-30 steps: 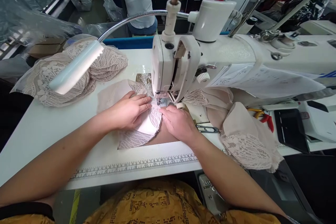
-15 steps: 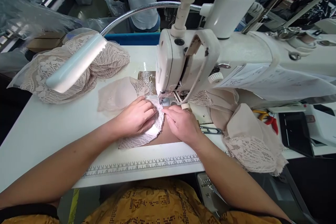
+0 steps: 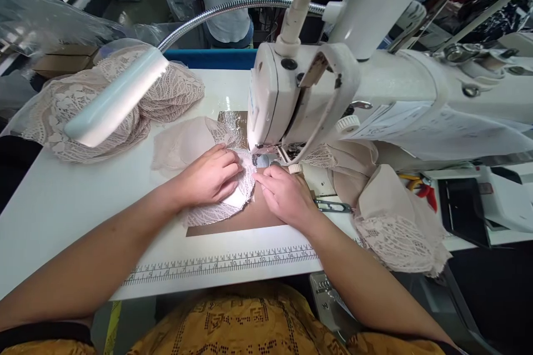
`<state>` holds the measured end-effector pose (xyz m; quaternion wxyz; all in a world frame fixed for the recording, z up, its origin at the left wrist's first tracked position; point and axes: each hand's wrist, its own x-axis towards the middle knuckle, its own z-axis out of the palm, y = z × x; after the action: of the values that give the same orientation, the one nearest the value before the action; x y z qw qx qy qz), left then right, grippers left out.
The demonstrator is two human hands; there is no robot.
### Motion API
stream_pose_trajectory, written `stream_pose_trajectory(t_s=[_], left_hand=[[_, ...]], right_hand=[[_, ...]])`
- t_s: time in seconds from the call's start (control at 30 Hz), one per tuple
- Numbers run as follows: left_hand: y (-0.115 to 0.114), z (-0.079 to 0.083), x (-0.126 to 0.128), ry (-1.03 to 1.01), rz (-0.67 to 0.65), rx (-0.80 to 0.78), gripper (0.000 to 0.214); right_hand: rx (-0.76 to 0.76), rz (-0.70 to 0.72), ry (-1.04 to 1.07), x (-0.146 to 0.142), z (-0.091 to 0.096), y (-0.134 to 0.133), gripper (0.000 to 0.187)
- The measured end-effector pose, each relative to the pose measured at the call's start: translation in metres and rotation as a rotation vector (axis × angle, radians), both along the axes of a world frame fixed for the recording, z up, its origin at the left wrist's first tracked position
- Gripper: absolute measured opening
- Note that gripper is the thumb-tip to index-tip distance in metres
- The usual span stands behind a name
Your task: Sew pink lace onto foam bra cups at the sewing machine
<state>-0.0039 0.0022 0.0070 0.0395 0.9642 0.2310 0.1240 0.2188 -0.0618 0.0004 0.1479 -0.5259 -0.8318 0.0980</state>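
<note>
A pale lace bra cup piece (image 3: 242, 194) with a smooth white inner layer lies under the needle area of a white sewing machine (image 3: 266, 105). Across its upper left part rests my left hand (image 3: 215, 173), fingers bent and gripping the fabric. My right hand (image 3: 283, 191) is closed at the cup's right edge, thumb and forefinger pinching the lace close to the presser foot (image 3: 255, 160). A second sheer beige cup piece (image 3: 183, 144) lies behind my left hand. Some fabric beneath my fingers is hidden.
Lace pieces (image 3: 83, 105) are heaped at left beneath a lamp (image 3: 119, 97). To the right are thread snips (image 3: 333, 206), more beige cups (image 3: 395, 222) and red-handled pliers (image 3: 427, 194). A ruler strip (image 3: 225, 263) runs along the front edge. A person (image 3: 227, 0) sits beyond.
Both hands and the lace cup have shifted slightly left and away from the needle. More of the brown plate shows below the cup. Both hands keep their hold.
</note>
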Motion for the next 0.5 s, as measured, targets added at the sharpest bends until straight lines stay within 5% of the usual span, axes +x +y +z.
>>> stream_pose_trajectory(t_s=[0.5], left_hand=[[-0.0076,-0.0015,0.0088,0.009,-0.105,-0.016,0.043]], right_hand=[[-0.052,-0.143,-0.037,-0.0040,0.0060,0.0012,0.035]])
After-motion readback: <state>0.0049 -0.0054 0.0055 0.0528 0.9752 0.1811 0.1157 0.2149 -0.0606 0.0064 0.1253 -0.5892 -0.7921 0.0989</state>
